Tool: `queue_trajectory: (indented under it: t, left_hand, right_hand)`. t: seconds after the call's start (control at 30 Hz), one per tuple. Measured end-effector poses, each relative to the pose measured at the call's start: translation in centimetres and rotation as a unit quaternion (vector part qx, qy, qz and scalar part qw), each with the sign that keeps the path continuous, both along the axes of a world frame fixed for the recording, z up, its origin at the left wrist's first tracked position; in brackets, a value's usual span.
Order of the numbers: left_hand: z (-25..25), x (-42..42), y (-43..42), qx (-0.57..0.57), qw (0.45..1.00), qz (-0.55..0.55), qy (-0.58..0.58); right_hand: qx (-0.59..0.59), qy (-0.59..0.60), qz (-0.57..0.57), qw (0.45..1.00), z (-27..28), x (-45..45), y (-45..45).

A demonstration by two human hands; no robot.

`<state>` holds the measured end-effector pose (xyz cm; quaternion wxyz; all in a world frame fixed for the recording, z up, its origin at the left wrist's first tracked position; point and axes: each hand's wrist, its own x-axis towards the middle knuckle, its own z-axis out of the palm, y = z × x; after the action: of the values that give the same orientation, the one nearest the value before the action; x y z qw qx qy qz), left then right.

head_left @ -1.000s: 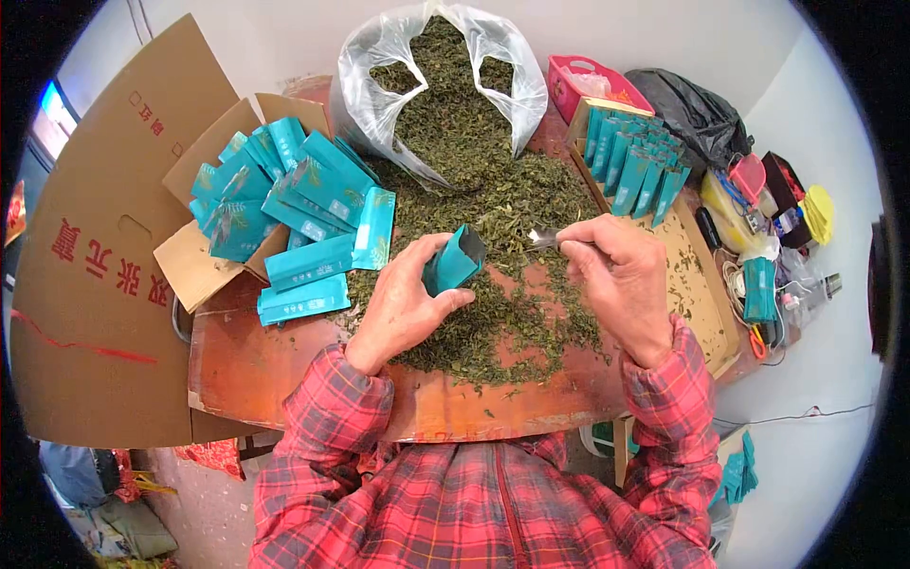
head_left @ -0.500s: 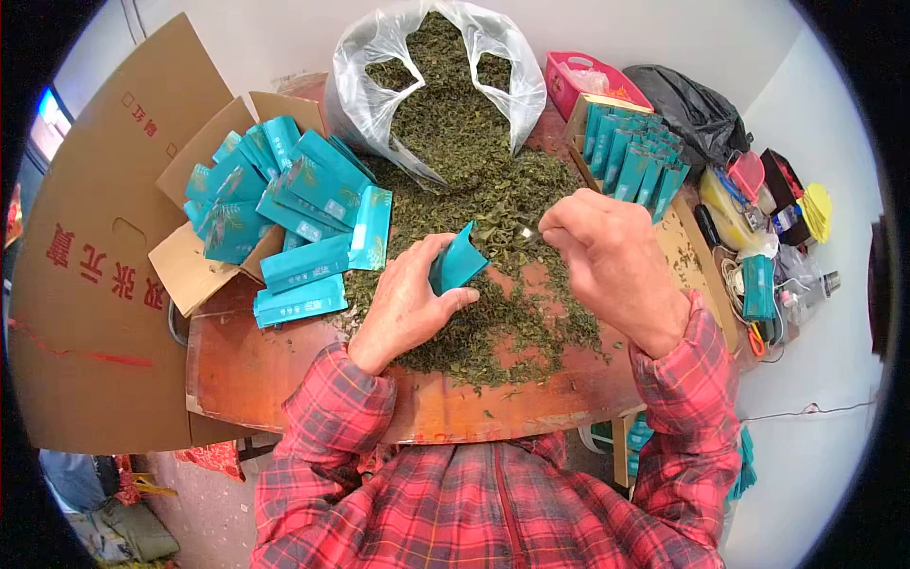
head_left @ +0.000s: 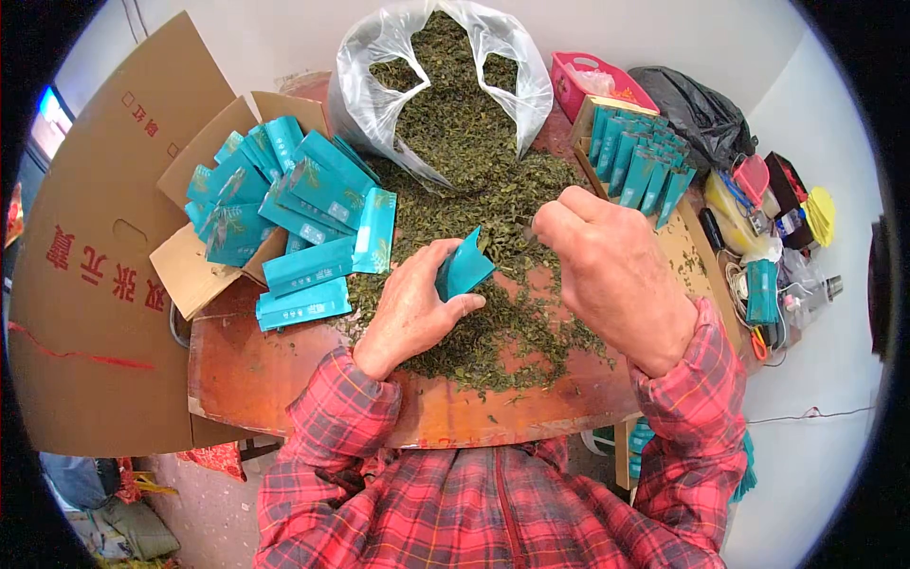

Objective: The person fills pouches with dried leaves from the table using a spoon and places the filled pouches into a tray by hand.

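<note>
My left hand (head_left: 409, 308) is closed around a small teal pouch (head_left: 465, 268), whose open mouth tilts up and to the right. To its right, my right hand (head_left: 618, 275) is closed with the knuckles up. A thin, shiny metal utensil (head_left: 524, 221) sticks out from its fingertips toward the pouch; most of it is hidden, so its kind is unclear. Beneath both hands spreads a heap of dried green tea leaves (head_left: 512, 332). More leaves spill from a clear plastic bag (head_left: 365, 104) at the back.
At left, a cardboard box (head_left: 204, 270) overflows with flat teal pouches (head_left: 318, 190). A box at back right holds upright teal pouches (head_left: 635, 166). Behind it are a pink basket (head_left: 578, 90) and a black bag (head_left: 697, 109). The wooden table (head_left: 284, 379) has a curved front edge.
My right hand has shifted slightly left and down, and the utensil's tip now sits closer to the pouch mouth. My left hand keeps its hold on the pouch. The view has shifted slightly.
</note>
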<state>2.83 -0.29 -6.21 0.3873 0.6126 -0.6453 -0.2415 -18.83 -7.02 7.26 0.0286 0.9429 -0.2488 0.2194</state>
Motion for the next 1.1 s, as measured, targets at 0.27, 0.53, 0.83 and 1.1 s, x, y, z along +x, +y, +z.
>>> queue_trajectory:
  t: [0.27,0.53,0.83,1.1]
  left_hand:
    - [-0.2,-0.1,0.0,0.000,1.000,0.007,0.001]
    - [-0.2,0.0,-0.1,0.009,1.000,0.004,0.005]
    - [-0.4,0.0,-0.1,-0.003,1.000,0.004,-0.001]
    - [-0.9,0.7,0.3,-0.064,0.998,0.011,0.026]
  right_hand:
    - [-0.042,0.032,-0.015,0.998,0.3,0.1,0.4]
    - [-0.101,0.039,-0.010,0.994,-0.1,0.5,1.0]
    - [-0.130,0.019,0.001,0.991,-0.6,0.5,1.2]
    - [0.006,-0.064,-0.061,0.996,-2.1,-3.0,1.0]
